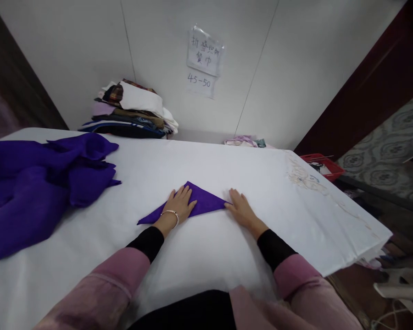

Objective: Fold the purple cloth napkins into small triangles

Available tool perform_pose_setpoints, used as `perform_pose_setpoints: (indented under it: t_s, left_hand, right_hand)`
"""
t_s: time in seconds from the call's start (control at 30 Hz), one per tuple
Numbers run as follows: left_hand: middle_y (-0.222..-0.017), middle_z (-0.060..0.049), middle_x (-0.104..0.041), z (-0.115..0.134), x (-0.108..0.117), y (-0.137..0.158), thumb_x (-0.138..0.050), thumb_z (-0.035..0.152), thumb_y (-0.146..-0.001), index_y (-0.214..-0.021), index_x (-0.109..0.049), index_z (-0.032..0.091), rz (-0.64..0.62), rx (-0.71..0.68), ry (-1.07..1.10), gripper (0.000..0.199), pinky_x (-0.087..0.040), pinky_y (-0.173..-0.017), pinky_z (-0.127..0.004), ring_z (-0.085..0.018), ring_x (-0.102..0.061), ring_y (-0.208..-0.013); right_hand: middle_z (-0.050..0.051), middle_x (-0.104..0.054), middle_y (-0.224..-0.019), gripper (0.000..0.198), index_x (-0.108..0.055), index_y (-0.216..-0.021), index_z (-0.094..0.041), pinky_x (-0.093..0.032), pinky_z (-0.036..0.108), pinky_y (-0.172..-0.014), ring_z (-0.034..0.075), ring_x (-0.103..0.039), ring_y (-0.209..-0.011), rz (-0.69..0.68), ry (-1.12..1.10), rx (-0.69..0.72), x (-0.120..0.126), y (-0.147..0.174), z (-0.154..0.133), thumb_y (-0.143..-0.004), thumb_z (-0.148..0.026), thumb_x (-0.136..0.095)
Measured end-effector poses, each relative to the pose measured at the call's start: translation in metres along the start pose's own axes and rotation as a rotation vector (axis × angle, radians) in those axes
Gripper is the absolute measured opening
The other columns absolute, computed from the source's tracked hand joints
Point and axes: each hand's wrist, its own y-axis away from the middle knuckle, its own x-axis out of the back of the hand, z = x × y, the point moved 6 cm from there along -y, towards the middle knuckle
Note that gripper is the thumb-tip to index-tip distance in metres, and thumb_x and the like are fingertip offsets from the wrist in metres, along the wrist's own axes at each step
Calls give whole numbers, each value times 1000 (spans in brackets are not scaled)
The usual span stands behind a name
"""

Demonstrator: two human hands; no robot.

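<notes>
A purple cloth napkin [206, 201], folded into a flat triangle, lies on the white-covered table [254, 169] in front of me. Its long edge faces me and its peak points away. My left hand [180, 205], with a bracelet at the wrist, rests flat on the left half of the napkin, fingers stretched out. At the right corner is my right hand [241, 208]; its thumb touches the tip while the other fingers lie extended on the tablecloth. Whether that thumb pins the corner I cannot tell.
A loose heap of purple cloths [48, 178] covers the table's left side. Beyond the far edge stand a stack of folded clothes [131, 112] and a small pile of fabric [242, 141]. Handwritten signs [204, 52] hang on the wall. A red basket [325, 167] is beyond the right edge.
</notes>
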Motion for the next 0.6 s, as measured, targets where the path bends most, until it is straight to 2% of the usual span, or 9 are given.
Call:
perform_pose_setpoints:
  t_s: [0.07,0.13,0.27,0.37,0.47,0.6]
  left_hand:
    - [-147,-8,-27,0,1,0,-26,47,-89,-137,-34,13,2,2,11,59,-13,-110,-46,-23,-18,-136]
    - [-147,-8,-27,-1,1,0,-26,46,-89,-137,-34,13,1,6,27,59,-13,-110,-46,-23,-17,-136]
    - [-147,-8,-27,-6,4,1,-24,44,-91,-137,-33,14,14,13,89,56,-11,-110,-47,-21,-17,-137]
    - [-146,-6,-30,-4,14,3,-25,41,-91,-136,-35,17,53,-2,113,51,-10,-110,-48,-21,-18,-136]
    - [-143,-5,-36,16,25,2,-30,34,-91,-132,-41,20,79,-111,96,45,-9,-110,-49,-22,-20,-136]
    - [-135,-3,-48,63,23,-6,-37,26,-89,-126,-48,25,-6,-357,134,38,-14,-108,-49,-22,-28,-132]
  right_hand:
    - [10,-34,-143,56,-45,-130,-20,-15,47,-109,23,-21,-135,107,-105,-81,16,7,22,-85,-52,-43]
    - [9,-41,-139,44,-56,-118,-21,-19,46,-109,23,-25,-134,132,-199,-63,21,13,30,-83,-47,-49]
    - [7,-46,-135,26,-62,-103,-24,-19,46,-108,22,-27,-133,48,-289,31,10,15,21,-79,-33,-55]
    - [6,-47,-134,17,-63,-93,-23,-17,48,-108,21,-26,-133,16,-299,35,3,9,15,-78,-26,-54]
    - [7,-48,-134,12,-61,-86,-22,-17,49,-107,22,-27,-133,5,-284,21,1,5,13,-78,-22,-53]
    - [8,-47,-134,9,-58,-84,-21,-15,50,-107,21,-27,-133,0,-276,14,3,4,13,-78,-20,-51]
